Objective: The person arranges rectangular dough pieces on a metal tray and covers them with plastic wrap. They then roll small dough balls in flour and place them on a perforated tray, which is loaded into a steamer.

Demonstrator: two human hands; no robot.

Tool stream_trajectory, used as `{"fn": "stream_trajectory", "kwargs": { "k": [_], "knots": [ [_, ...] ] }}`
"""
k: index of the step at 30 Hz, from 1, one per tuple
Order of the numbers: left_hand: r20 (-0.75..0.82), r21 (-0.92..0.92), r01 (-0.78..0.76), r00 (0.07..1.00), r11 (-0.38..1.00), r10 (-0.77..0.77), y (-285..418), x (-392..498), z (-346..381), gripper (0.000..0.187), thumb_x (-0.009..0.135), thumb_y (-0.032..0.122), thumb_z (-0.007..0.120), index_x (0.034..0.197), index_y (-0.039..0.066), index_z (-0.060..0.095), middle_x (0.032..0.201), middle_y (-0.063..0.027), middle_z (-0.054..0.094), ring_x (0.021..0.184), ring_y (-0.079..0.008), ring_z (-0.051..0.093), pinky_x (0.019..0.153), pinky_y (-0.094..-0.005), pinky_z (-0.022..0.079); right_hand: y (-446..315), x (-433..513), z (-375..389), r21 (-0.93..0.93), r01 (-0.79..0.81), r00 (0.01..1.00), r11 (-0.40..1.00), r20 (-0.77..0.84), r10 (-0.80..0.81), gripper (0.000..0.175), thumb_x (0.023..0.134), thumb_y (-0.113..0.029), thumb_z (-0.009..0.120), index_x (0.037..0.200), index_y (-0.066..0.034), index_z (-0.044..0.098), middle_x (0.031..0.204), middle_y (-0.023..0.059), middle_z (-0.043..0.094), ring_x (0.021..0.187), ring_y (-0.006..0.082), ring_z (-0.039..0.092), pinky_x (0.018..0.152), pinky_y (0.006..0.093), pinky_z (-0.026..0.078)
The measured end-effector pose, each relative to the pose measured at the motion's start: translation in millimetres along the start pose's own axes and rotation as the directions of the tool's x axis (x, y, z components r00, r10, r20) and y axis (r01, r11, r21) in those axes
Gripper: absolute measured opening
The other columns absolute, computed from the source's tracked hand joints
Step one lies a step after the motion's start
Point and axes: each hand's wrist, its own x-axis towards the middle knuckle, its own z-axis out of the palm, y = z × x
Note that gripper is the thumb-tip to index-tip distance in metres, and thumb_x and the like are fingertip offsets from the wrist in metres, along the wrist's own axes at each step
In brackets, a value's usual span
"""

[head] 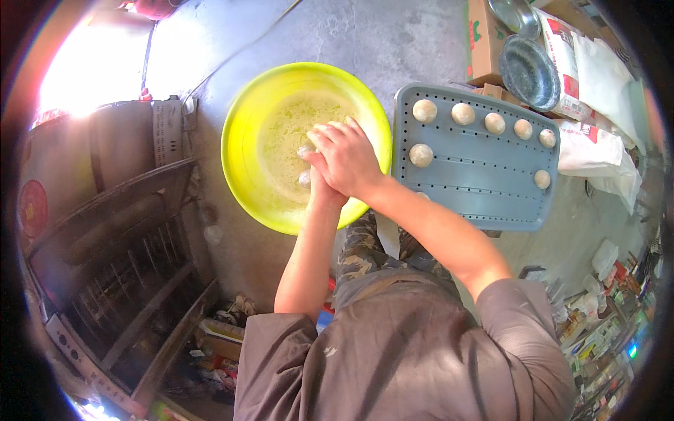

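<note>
Over a yellow-green plastic basin (247,194), my two hands are laid together. My right hand (350,160) is cupped on top, its fingers pointing toward the far side. Beneath it lies my left hand (327,190), mostly hidden. Whatever may be between the palms cannot be seen. One pale round ball (305,151) shows by my right thumb, and a second ball (304,179) lies beside my left hand. Pale powder and crumbs coat the basin floor. On the right, a grey-blue perforated plastic tray (474,179) carries several powdered balls (463,113), spaced along its edges.
A cardboard box (484,44), a metal bowl (513,16), a dark basin (529,72) and white sacks (590,147) stand beyond the tray. A dark wooden frame (126,237) borders the left side. A cable (247,47) crosses the concrete floor (337,31). Clutter (600,310) fills the lower right.
</note>
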Motion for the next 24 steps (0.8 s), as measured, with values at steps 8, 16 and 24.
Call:
{"fn": "stream_trajectory", "kwargs": {
  "k": [8,16,24],
  "knots": [
    [0.124,0.374,0.188,0.96,0.908,-0.25,58,2,-56,0.044,0.108,0.045,0.044,0.122,0.007,0.06,0.105,-0.0168,0.07,0.07,-0.0295,0.065,0.056,-0.0394,0.05,72,28,26,0.072,-0.475,0.879,0.877,0.005,0.476,0.03,0.102,-0.032,0.056,0.108,-0.0084,0.074,0.114,0.0163,0.073,0.109,0.037,0.067,0.093,0.0476,0.054],
    [-0.033,0.497,0.2,0.977,0.844,-0.212,32,-14,-44,0.038,0.109,0.024,0.05,0.144,0.011,0.051,0.133,-0.0091,0.062,0.118,-0.026,0.066,0.097,-0.0397,0.057,30,-49,31,0.359,-0.083,0.997,0.93,0.027,0.079,0.04,0.097,-0.031,0.065,0.123,-0.0007,0.069,0.128,0.0212,0.068,0.123,0.0407,0.062,0.106,0.0478,0.049],
    [0.199,0.846,0.058,0.889,0.531,-0.414,-67,-41,-10,0.059,0.091,-0.002,0.066,0.145,0.006,0.045,0.134,-0.0112,0.059,0.125,-0.0231,0.06,0.101,-0.0367,0.053,62,-163,-71,0.143,-0.065,0.996,0.988,-0.055,0.073,0.06,0.083,-0.013,0.079,0.137,-0.0025,0.056,0.149,0.0181,0.051,0.137,0.0384,0.051,0.111,0.0465,0.048]
  ]
}}
